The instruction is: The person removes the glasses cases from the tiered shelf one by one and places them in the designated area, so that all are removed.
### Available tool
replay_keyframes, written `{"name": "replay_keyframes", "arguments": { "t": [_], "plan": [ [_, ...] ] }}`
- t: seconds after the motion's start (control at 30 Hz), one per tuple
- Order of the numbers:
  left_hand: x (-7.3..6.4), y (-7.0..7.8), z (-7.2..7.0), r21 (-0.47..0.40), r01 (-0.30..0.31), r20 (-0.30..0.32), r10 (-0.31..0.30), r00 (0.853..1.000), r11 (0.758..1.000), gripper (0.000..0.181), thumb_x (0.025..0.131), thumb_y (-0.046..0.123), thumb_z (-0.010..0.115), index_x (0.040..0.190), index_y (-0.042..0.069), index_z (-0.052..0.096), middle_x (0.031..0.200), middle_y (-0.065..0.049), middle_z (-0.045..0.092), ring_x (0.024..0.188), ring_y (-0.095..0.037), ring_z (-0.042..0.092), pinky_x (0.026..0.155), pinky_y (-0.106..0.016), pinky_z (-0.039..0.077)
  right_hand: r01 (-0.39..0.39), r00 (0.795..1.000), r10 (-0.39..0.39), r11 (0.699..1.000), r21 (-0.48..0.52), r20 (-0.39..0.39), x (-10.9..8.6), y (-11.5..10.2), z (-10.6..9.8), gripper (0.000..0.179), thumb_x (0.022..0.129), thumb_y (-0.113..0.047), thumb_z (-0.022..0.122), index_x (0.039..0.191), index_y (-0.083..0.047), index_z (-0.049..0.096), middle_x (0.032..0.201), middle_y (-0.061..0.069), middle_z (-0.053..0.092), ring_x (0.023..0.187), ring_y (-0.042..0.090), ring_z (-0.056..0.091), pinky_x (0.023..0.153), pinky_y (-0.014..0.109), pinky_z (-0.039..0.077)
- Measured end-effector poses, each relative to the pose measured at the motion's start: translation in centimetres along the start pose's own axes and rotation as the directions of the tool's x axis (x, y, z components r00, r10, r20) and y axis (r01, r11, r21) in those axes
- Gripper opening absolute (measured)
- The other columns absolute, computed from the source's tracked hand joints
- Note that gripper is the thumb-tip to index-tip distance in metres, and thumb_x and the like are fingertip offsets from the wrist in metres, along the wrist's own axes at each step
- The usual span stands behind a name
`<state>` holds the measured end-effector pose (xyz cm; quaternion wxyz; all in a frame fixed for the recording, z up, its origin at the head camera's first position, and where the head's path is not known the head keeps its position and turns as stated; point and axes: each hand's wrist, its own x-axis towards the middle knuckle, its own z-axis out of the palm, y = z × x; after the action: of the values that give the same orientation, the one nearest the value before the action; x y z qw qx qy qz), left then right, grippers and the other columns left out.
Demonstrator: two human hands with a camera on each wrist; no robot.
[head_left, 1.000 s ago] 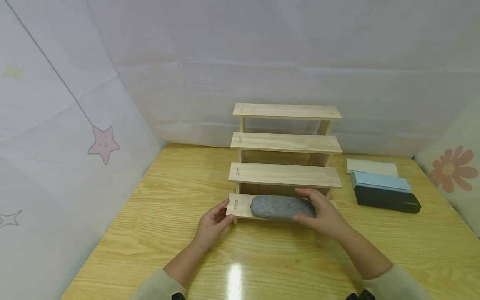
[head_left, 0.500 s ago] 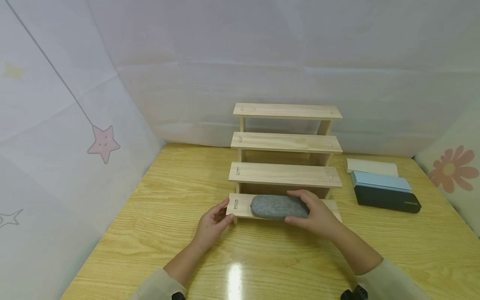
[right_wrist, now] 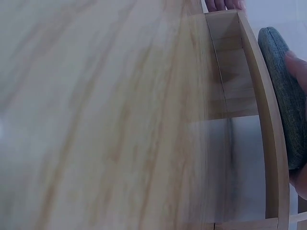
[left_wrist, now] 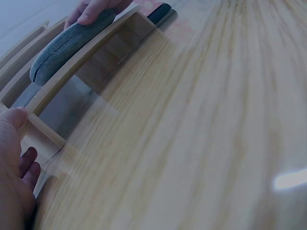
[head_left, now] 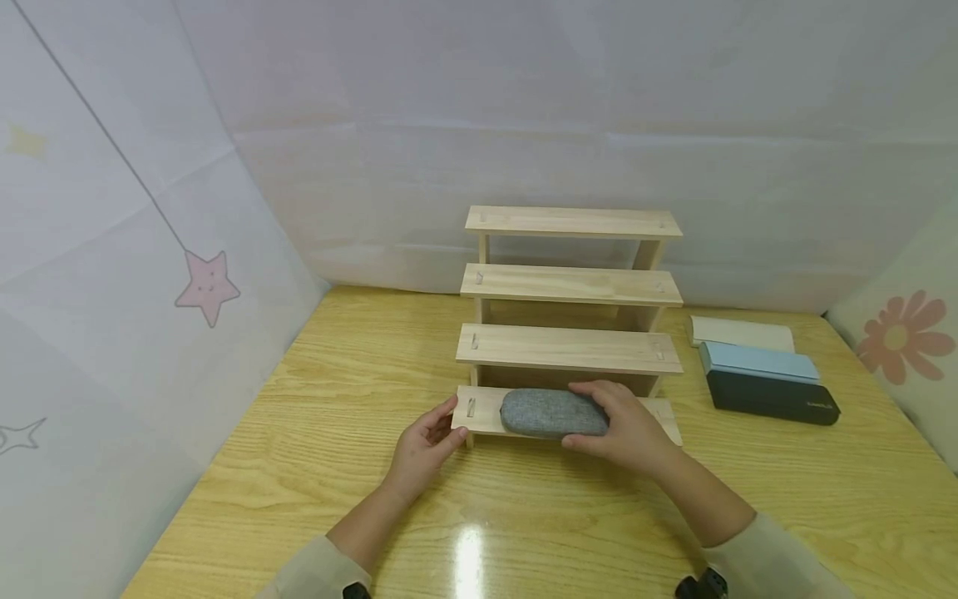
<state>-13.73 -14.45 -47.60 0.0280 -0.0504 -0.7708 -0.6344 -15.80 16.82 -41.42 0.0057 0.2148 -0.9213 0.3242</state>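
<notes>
A grey fabric glasses case (head_left: 546,413) lies lengthwise on the lowest step of a four-tier wooden display rack (head_left: 569,346). My right hand (head_left: 632,433) holds the case near its right end, thumb along the front side and fingers over the back; that end is hidden by the hand. My left hand (head_left: 421,453) grips the left end of the lowest board, its thumb at the front corner. In the left wrist view, the left hand's thumb (left_wrist: 17,116) touches the board's end. The case (right_wrist: 280,88) rests along the board's edge in the right wrist view.
Right of the rack, a cream case (head_left: 741,334), a light blue case (head_left: 759,363) and a black case (head_left: 771,398) lie close together on the wood-grain table (head_left: 337,399). A pale printed cloth (head_left: 539,108) hangs behind the rack and along both sides.
My right hand has slid left along the grey glasses case, uncovering the right end of the lowest board. The case's left end, the rack and my left hand keep their places.
</notes>
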Motion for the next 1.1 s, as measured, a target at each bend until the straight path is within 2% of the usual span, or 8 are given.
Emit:
{"name": "replay_keyframes", "arguments": {
  "t": [0.3, 0.57, 1.1],
  "plan": [
    [0.0, 0.0, 0.0, 0.001, 0.006, 0.003, -0.006, 1.000, 1.000, 0.053, 0.091, 0.014, 0.070, 0.139, 0.003, 0.052, 0.144, -0.014, 0.053, 0.127, -0.033, 0.056, 0.107, -0.043, 0.047, 0.008, 1.000, -0.008, 1.000, -0.002, -0.028, 0.0, 0.1, 0.2, 0.073, 0.075, -0.045, 0.084, 0.135, -0.013, 0.057, 0.136, 0.012, 0.056, 0.126, 0.036, 0.050, 0.099, 0.057, 0.046],
    [-0.1, 0.0, 0.0, 0.008, 0.007, 0.005, -0.007, 1.000, 1.000, 0.053, 0.091, 0.014, 0.070, 0.140, 0.004, 0.052, 0.146, -0.011, 0.051, 0.127, -0.031, 0.056, 0.105, -0.037, 0.049, -0.003, 0.999, 0.003, 1.000, 0.001, -0.046, -0.1, 0.0, 0.2, 0.074, 0.073, -0.045, 0.084, 0.135, -0.013, 0.058, 0.135, 0.012, 0.057, 0.125, 0.036, 0.051, 0.099, 0.057, 0.047],
    [-0.1, -0.1, -0.2, 0.023, 0.031, 0.012, -0.031, 0.999, 0.999, 0.054, 0.091, 0.019, 0.071, 0.140, 0.007, 0.052, 0.148, -0.007, 0.050, 0.130, -0.029, 0.054, 0.107, -0.038, 0.048, 0.002, 0.995, -0.001, 1.000, 0.013, -0.100, -0.8, -0.1, -1.6, 0.073, 0.073, -0.040, 0.086, 0.134, -0.009, 0.059, 0.135, 0.015, 0.057, 0.124, 0.038, 0.051, 0.098, 0.059, 0.046]
  ]
}}
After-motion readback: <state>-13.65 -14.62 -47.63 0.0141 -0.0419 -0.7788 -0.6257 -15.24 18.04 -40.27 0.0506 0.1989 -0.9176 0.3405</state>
